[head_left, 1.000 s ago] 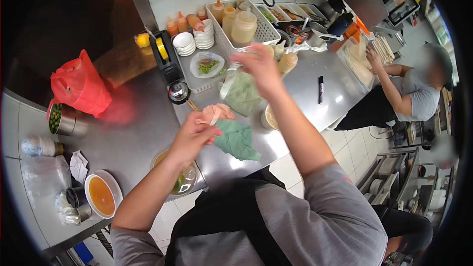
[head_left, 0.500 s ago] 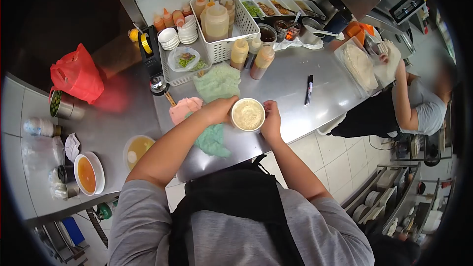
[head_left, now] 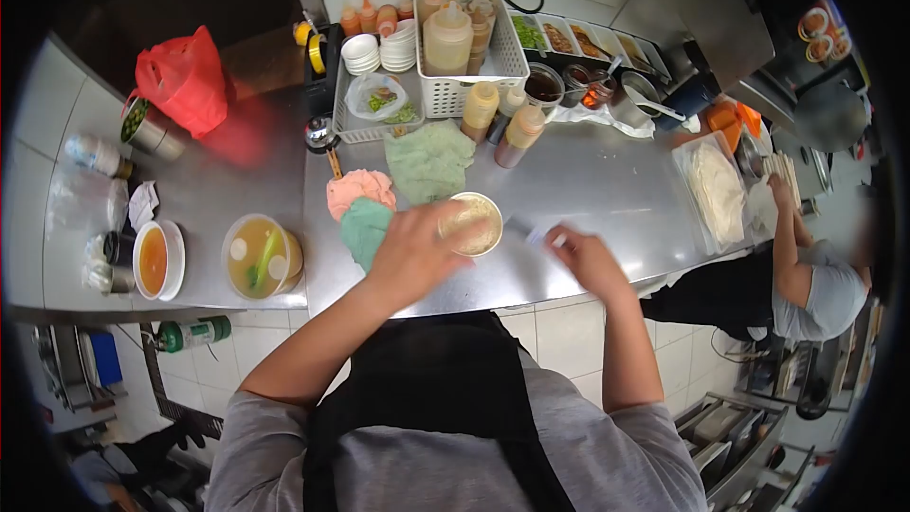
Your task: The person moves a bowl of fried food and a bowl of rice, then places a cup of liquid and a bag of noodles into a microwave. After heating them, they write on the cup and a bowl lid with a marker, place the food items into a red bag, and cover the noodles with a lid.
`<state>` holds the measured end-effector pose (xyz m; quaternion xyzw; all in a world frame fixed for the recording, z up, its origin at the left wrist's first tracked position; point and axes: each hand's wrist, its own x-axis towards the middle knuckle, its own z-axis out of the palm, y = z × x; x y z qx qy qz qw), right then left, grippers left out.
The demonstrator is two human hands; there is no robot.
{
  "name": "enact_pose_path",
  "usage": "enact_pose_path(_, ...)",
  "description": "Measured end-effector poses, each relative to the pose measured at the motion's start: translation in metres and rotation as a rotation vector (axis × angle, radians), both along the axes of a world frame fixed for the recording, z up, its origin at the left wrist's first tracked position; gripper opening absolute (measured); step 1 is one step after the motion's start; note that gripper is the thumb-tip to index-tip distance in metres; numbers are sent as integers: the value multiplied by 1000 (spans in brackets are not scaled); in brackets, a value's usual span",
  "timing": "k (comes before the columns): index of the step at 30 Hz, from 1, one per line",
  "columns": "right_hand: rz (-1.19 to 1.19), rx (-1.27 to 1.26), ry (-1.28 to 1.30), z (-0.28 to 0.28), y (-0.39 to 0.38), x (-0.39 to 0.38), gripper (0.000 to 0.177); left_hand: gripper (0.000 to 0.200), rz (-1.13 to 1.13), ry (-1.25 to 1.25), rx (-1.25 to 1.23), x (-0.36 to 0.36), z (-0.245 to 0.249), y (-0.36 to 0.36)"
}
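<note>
A round white cup (head_left: 485, 239) with pale, grainy contents stands on the steel counter in front of me. Across its left side and opening reaches my left hand (head_left: 417, 251); motion smears its fingers, so whether they grip the rim cannot be made out. To the right of the cup, my right hand (head_left: 588, 261) is closed on a marker (head_left: 531, 231), which is blurred and points toward the cup. Left of the cup lie a green cloth (head_left: 365, 228), a pink cloth (head_left: 360, 192) and a paler green cloth (head_left: 428, 159).
Squeeze bottles (head_left: 518, 136) and a white basket (head_left: 474, 95) line the back. A tub of yellowish liquid (head_left: 227, 261) and an orange-filled bowl (head_left: 175, 270) stand left. At right, a co-worker (head_left: 810, 275) works beside a dough-filled container (head_left: 711, 192).
The marker has gone from the counter into my right hand, which has left the cup. My left hand has shifted over the cup's opening. The whole view has shifted.
</note>
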<state>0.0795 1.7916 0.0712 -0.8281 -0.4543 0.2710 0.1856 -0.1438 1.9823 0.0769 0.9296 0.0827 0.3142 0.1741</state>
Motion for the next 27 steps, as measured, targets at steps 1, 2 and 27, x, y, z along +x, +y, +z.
enact_pose_path(1, 153, 114, 78, 12, -1, -24, 19, 29, -134, 15, 156, -2, 12, -9)
enact_pose_path(2, 185, 174, 201, 26, -1, -46, 21, 29, -122, 14, 152, -6, 8, -15)
enact_pose_path(27, -764, 1037, 851, -67, 72, -47, 25, 39, 211, 530, -768, 106, -126, 86)
